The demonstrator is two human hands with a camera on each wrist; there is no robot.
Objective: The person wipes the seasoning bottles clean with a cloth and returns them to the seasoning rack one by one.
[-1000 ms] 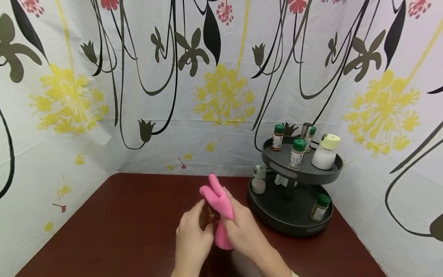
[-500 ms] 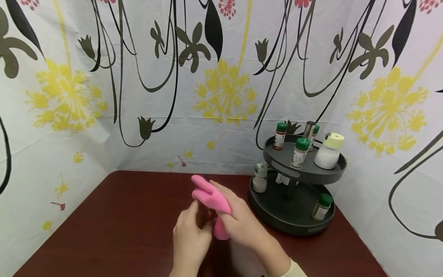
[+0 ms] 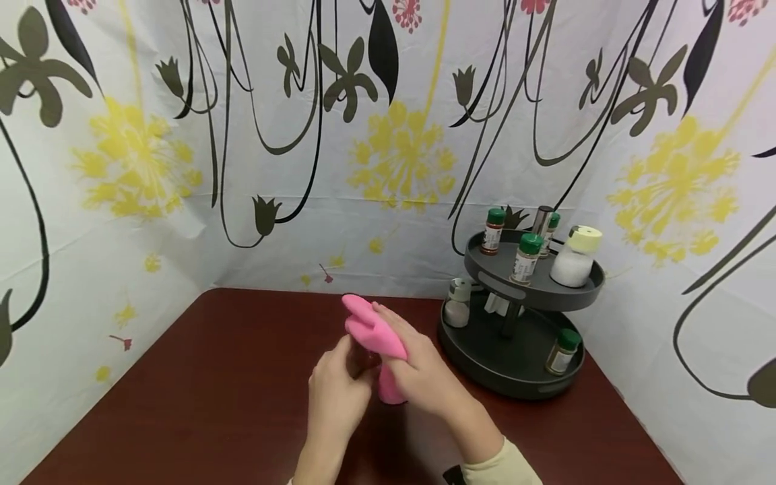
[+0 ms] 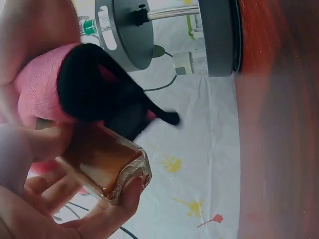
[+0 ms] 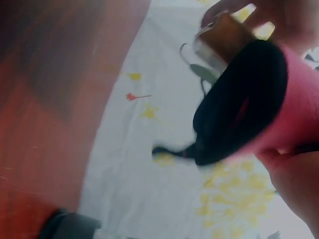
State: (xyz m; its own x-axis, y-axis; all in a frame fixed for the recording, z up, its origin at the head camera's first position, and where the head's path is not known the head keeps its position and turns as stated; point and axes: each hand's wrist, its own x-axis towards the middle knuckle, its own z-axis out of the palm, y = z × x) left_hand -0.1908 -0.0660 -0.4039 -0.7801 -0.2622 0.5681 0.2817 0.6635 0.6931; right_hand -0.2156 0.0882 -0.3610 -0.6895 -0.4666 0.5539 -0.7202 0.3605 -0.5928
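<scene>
My left hand (image 3: 339, 387) grips a squarish clear glass bottle (image 4: 107, 157) with brown contents, fingertips at its ridged end in the left wrist view. My right hand (image 3: 424, 370) holds a soft pink cloth piece (image 3: 376, 333) against the bottle. Two finger-like lobes stick up from the cloth in the head view, and its lower end hangs beneath the hands. In the wrist views a wide black opening (image 5: 234, 109) and a thin black strip show at that end. Between the hands, most of the bottle is hidden in the head view.
A dark two-tier turntable (image 3: 509, 367) stands to the right on the red-brown table (image 3: 212, 404). It bears several green-capped spice jars (image 3: 526, 259), a white jar with a pale yellow lid (image 3: 576, 259) and a clear shaker (image 3: 457, 303). A flower-printed sheet (image 3: 291, 256) hangs behind.
The pink cloth has tilted leftward over the bottle from its more upright pose, with the right hand turning along. The left hand keeps its grip. The head view has shifted slightly.
</scene>
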